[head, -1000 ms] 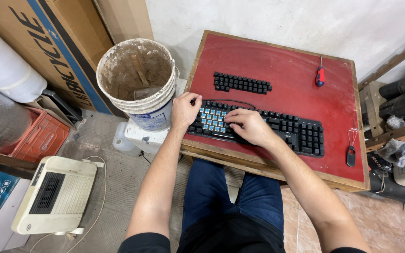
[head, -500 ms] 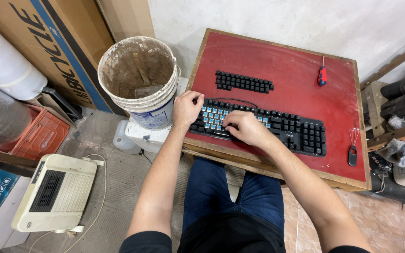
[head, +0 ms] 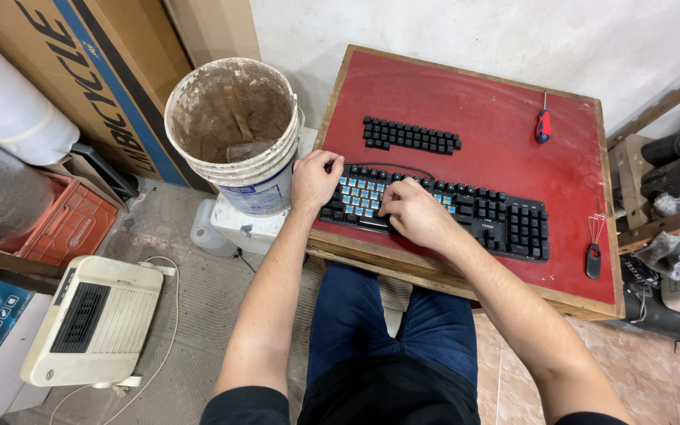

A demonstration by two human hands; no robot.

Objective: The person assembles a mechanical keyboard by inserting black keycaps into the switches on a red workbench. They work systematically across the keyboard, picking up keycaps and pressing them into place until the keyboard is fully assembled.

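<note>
On keyboard [head: 466,214], right hand [head: 415,212] farther left.

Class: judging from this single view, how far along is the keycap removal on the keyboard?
Done: loose keycaps lie in rows on the red board, and bare blue switches show. In hand: left hand steadies the keyboard; right hand works the switches. Left: the right-side keys remain capped.

Both hands rest on a black keyboard [head: 442,212] near the red table's [head: 497,126] front edge: left hand [head: 316,179] gripping its left end, right hand [head: 412,212] on bared switches.
</note>
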